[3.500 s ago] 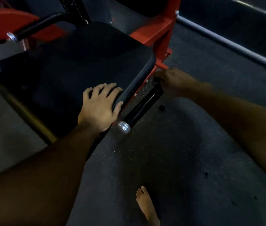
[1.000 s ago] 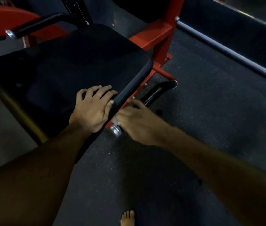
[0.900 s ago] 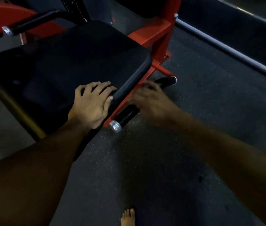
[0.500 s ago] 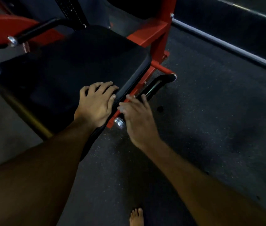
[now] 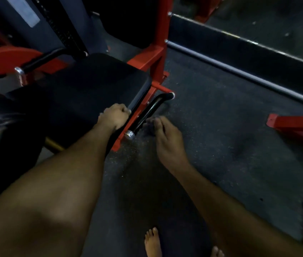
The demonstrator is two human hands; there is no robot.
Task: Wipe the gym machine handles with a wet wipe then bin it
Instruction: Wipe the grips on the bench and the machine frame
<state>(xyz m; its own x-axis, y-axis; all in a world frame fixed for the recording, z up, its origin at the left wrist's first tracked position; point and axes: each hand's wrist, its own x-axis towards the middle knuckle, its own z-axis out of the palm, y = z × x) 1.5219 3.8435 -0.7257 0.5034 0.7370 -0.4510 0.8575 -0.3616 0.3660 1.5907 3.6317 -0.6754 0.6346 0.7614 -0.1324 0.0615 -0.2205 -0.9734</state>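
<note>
Dark gym floor (image 5: 221, 145) everywhere, rubbery and speckled, with the red machine frame (image 5: 158, 52) rising up ahead of me. The big black seat pad (image 5: 91, 86) takes up most of the left side, and there's a second grip (image 5: 41, 61) off on its far side that I don't think I've got to yet.

The one I'm on is the black side handle (image 5: 147, 113) with the chrome end cap (image 5: 129, 135), running along the seat's right edge. Half a second ago my right hand (image 5: 167, 140) was on top of that handle near the cap. Now it's off to the right of the bar, fingertips bunched together just beside it over the floor. Honestly can't see the wet wipe at all, it's too dim, so if it's anywhere it's tucked in those fingertips. Can't say for sure.

My left hand (image 5: 114, 115) was flat on the seat before; now the fingers are curled over the seat's edge, bracing me.

So I reckon this handle's pass is about done, and next is either one more swipe or moving to the other grip, then hunting for a bin. None in view. Bare foot (image 5: 152, 242) down below, lol.
</note>
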